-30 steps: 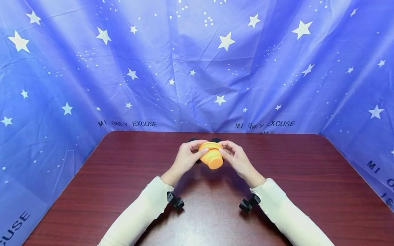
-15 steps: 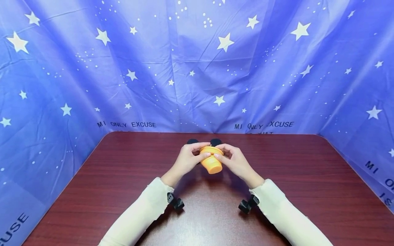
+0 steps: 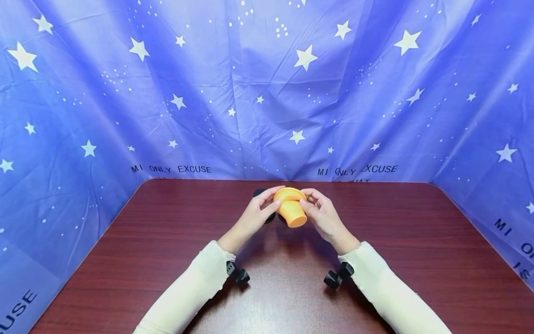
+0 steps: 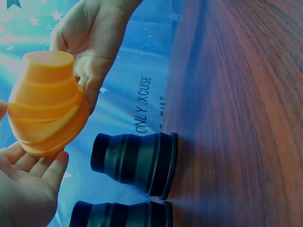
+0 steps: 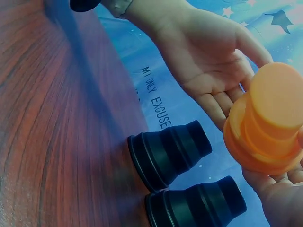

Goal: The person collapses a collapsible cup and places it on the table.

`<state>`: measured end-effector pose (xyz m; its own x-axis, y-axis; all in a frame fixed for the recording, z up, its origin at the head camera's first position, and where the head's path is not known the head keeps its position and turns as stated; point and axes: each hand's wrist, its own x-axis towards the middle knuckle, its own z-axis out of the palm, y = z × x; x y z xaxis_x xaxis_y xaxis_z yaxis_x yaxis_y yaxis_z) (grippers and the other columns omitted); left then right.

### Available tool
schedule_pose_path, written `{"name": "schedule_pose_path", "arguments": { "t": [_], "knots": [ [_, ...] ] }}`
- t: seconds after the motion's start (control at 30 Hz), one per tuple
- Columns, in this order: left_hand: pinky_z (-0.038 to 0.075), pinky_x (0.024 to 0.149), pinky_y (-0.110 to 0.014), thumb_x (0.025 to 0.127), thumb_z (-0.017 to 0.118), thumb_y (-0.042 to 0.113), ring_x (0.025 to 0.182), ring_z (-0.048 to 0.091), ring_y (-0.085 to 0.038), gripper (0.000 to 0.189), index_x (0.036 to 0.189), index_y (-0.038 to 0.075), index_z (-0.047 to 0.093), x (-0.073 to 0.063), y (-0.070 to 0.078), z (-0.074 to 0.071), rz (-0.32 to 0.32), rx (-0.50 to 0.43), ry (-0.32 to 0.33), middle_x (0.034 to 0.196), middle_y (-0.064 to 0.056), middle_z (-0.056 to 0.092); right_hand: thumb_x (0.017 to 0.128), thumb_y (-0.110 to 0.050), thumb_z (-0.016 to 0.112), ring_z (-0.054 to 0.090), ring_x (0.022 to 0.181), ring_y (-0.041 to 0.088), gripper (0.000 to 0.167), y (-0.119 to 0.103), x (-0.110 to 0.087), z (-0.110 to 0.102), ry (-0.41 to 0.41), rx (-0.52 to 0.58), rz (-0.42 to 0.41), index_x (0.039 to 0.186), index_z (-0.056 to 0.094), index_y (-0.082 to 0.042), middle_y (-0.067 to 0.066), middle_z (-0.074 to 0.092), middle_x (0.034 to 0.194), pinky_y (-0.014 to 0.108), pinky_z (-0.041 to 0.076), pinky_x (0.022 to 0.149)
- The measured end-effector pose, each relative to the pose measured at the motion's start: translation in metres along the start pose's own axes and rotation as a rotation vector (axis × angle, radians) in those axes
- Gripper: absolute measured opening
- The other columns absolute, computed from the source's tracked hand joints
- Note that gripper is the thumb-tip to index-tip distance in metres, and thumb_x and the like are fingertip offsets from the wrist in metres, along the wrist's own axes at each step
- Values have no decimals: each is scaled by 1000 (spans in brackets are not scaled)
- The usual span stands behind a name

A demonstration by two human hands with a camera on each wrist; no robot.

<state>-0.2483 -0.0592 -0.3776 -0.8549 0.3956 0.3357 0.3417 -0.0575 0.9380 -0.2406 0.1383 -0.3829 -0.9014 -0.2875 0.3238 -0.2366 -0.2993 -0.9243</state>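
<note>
An orange collapsible cup [image 3: 294, 214] is held in both hands above the table, its narrow closed end turned toward the head camera. My left hand [image 3: 253, 214] grips the wide rim on the left, thumb on the near side. My right hand [image 3: 326, 217] holds the right side the same way, fingers behind the rim. In the left wrist view the ridged wall of the orange cup [image 4: 49, 101] looks skewed, with its folds slanting. Just beyond the hands, two black ridged cups [image 4: 132, 163] [image 5: 199, 203] stand wide end down on the table; the head view mostly hides them.
The dark red wood-grain table [image 3: 167, 222] spreads out around the hands. A blue curtain [image 3: 233, 93] with white stars hangs behind its far edge and along both sides. Each sleeve cuff carries a small black camera [image 3: 238, 273].
The orange cup dipped slightly, then rose and shifted a little right. My thumbs came close together at its middle half a second ago and now lie apart at its sides.
</note>
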Motion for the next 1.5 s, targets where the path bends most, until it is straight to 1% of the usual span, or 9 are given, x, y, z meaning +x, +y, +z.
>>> {"name": "schedule_pose_path", "arguments": {
  "t": [0.07,0.33,0.67,0.87,1.0,1.07,1.13,1.3,1.5],
  "knots": [
    [49,85,-23,95,53,7,102,58,-11,40,133,-4,47,0,0,1,19,-14,-1,125,-24,56,94,6,44,61,78,8,21,0,0,-1,-5,32,8,106,53,-8,-1,61,93,20,52,67],
    [51,76,-20,91,57,0,90,62,-8,37,126,-9,51,2,-2,0,43,-1,48,116,-28,60,94,6,45,60,77,8,20,1,0,0,2,20,0,106,53,-6,-1,61,92,20,52,65],
    [53,76,-24,88,61,-2,88,64,-9,35,122,-11,55,4,-4,2,79,16,83,111,-29,62,94,6,45,61,76,7,19,3,0,-2,16,15,-2,106,53,-6,-1,61,92,20,53,64],
    [52,74,-20,88,62,-2,87,63,-9,34,121,-10,57,4,2,1,55,73,93,110,-27,64,94,6,46,59,76,7,18,3,2,-2,34,-23,-21,109,53,1,-1,60,91,18,52,65],
    [51,75,-20,88,60,-5,90,63,-13,34,120,-13,56,-1,17,2,47,88,76,110,-29,63,93,5,49,58,78,5,23,2,2,-3,42,-116,-36,113,49,15,-4,62,91,17,50,67],
    [51,77,-20,88,60,-4,92,63,-14,35,121,-14,55,-2,26,3,43,107,66,111,-29,62,92,4,51,59,82,5,28,0,3,-4,37,-186,-44,116,48,18,-4,63,93,17,50,70],
    [51,77,-20,88,61,-4,91,64,-14,36,121,-14,55,-3,29,3,33,125,56,111,-29,62,92,2,55,59,87,5,30,-2,2,-6,30,-281,-62,117,51,16,-2,65,96,18,50,74],
    [50,72,-19,85,65,-2,87,64,-13,37,120,-12,58,-5,29,5,11,181,29,110,-27,64,91,-5,61,62,91,8,27,-7,2,-9,-25,-464,-93,116,61,5,15,67,104,21,50,77],
    [50,71,-18,84,68,1,90,65,-18,36,118,-9,61,-7,29,9,-23,237,23,110,-22,65,89,-8,65,64,90,11,30,-7,1,-5,-94,-512,-55,117,62,3,20,66,106,22,52,78]
  ]
}}
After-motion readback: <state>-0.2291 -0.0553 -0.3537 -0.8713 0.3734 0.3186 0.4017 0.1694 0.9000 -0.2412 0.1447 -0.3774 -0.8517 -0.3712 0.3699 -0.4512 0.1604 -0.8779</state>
